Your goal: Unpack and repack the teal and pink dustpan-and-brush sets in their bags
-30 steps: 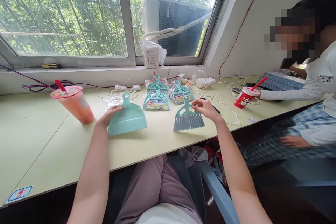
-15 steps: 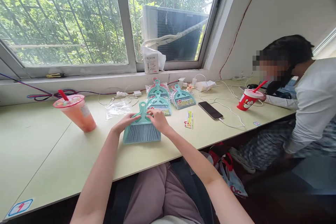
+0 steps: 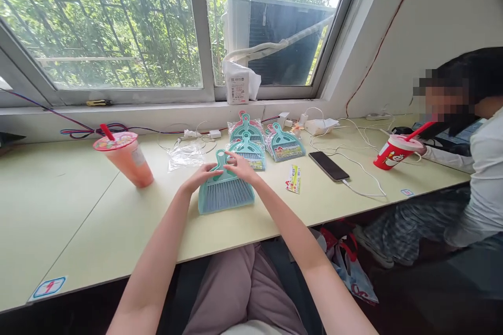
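Note:
A teal dustpan with a grey-bristled brush [image 3: 228,194] lies on the pale table in front of me. My left hand [image 3: 201,177] holds its left side near the handle, fingers curled onto it. On the other side my right hand [image 3: 240,167] grips it by the base of the handle. Just behind are wrapped brush-and-dustpan sets, one teal [image 3: 251,156] and another [image 3: 286,145] to its right. A small printed card [image 3: 294,179] lies to the right, and a clear plastic wrapper [image 3: 185,156] to the left.
A tall pink drink cup [image 3: 129,163] stands at left. On the right are a phone [image 3: 329,166] with a white cable and a red cup [image 3: 393,153], beside a seated person [image 3: 487,152]. A tissue pack [image 3: 238,86] sits on the sill.
The camera view has shifted, so the table's things appear farther right. Both hands remain on the dustpan and brush, which lie in about the same place on the table.

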The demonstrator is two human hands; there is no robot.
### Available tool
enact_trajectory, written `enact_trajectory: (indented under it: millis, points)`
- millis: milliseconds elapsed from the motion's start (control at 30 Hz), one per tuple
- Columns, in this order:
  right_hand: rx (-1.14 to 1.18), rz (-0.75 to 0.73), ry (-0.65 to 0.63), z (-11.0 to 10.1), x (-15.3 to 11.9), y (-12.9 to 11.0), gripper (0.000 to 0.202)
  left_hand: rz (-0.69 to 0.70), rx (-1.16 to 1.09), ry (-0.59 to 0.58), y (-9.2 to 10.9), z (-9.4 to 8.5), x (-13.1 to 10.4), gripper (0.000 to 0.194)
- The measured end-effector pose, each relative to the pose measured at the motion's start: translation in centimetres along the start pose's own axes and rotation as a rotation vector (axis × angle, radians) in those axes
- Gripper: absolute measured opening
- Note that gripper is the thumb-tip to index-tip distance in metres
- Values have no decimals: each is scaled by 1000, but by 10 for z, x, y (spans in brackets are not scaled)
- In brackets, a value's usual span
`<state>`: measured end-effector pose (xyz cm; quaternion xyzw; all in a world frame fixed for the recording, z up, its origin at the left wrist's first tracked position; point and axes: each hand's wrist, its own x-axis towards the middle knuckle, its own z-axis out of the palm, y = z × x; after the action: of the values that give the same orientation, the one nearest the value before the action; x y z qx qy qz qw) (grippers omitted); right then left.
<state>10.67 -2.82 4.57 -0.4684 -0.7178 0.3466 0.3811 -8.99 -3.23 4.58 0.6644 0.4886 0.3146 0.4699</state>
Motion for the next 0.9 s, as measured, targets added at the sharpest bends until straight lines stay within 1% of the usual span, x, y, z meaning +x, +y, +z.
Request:
enact_trajectory:
  millis: [33, 100, 133, 167, 300, 333, 400, 500, 600, 700, 767, 833, 867, 900]
  points:
    - [59, 18, 39, 1, 3, 4, 58, 22, -10, -27, 2, 1, -1, 58]
    - [155, 49, 123, 2, 6, 12, 64, 61, -18, -45, 5, 2, -3, 53]
    - [195, 67, 128, 2, 6, 15, 66, 75, -15, -42, 6, 3, -4, 51]
    - [224, 83, 106, 2, 6, 18, 64, 87, -10, -38, 7, 4, -4, 48]
    - [272, 81, -45, -3, 5, 25, 38, 119, -11, -63, 6, 8, -4, 42]
    - [286, 72, -64, -4, 4, 26, 37, 121, -17, -78, 5, 9, -3, 41]
    - [316, 78, -63, -4, 3, 29, 38, 115, -35, -107, 2, 10, -1, 40]
    - [319, 115, 11, 0, 3, 32, 37, 117, -43, -108, -2, 11, 3, 40]
    - [290, 148, 96, 4, 5, 33, 30, 128, -23, -82, -4, 12, 5, 41]
    - [297, 175, 126, 3, 6, 33, 27, 123, -3, -72, -2, 14, 5, 40]
    - [339, 182, 144, 1, 6, 32, 28, 114, 2, -30, 2, 15, 3, 40]
    - [407, 191, 185, -1, 4, 30, 32, 78, -14, 16, 6, 13, 0, 47]
    - [445, 195, 202, -1, 4, 29, 36, 54, -27, 0, 8, 12, -2, 53]
    - [477, 197, 207, -3, 3, 27, 40, 32, -37, -51, 9, 9, -3, 56]
